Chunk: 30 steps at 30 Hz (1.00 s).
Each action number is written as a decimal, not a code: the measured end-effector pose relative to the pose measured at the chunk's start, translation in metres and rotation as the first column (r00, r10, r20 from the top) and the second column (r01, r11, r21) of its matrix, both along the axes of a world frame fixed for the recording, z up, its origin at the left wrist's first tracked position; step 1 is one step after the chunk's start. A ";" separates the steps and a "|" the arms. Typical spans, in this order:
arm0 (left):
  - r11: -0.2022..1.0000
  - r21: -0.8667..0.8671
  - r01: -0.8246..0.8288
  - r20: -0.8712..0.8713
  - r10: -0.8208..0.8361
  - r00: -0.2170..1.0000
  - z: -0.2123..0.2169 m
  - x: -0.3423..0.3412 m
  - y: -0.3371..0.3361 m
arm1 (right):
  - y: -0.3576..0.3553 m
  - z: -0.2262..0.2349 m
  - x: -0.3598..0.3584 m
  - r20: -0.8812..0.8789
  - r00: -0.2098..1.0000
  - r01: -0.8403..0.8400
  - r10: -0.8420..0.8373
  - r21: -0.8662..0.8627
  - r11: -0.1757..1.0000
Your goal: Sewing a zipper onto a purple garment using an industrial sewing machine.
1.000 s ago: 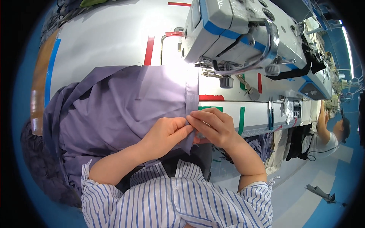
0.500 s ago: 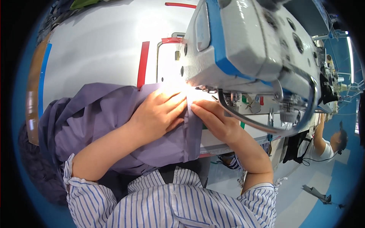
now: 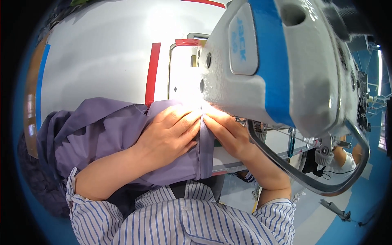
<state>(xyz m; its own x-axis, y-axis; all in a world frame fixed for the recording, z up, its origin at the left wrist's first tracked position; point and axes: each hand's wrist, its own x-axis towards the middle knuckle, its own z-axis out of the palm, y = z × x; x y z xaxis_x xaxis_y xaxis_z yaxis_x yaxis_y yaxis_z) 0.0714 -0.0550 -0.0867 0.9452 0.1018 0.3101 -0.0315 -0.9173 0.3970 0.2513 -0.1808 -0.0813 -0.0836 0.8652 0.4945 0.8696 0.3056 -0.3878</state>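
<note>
Over the last second the head has leaned in: the sewing machine point(image 3: 277, 69) that sat up at two o'clock now fills the upper right, and the cloth point(image 3: 102, 134) with both hands has slid up under it. That reads as the seam being fed to the needle, though the needle itself is hidden behind the machine's body.

The left hand point(image 3: 169, 136) lies flat and open, fingers spread, pressing the cloth onto the bench point(image 3: 102, 53). The right hand point(image 3: 226, 132) has its fingertips pressed against the folded edge point(image 3: 204, 151); whether it pinches the edge or only pushes down I cannot tell.

The purple cloth sits at centre, bunched out toward nine o'clock. Its folded edge runs long from six o'clock up to twelve, pointing into the bright spot beneath the machine.
</note>
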 end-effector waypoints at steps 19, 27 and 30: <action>1.000 -0.018 -0.025 0.136 0.027 0.990 0.000 0.008 0.004 | 0.009 0.017 -0.001 0.144 0.988 0.061 -0.053 -0.051 0.997; 1.000 -0.020 -0.016 0.121 0.018 0.992 -0.001 0.006 0.004 | 0.007 0.017 -0.003 -0.013 0.997 0.076 -0.077 -0.062 0.995; 0.998 -0.061 -0.020 0.101 0.026 0.995 -0.002 0.005 0.004 | 0.004 0.015 -0.001 0.036 0.998 0.057 -0.054 -0.096 0.994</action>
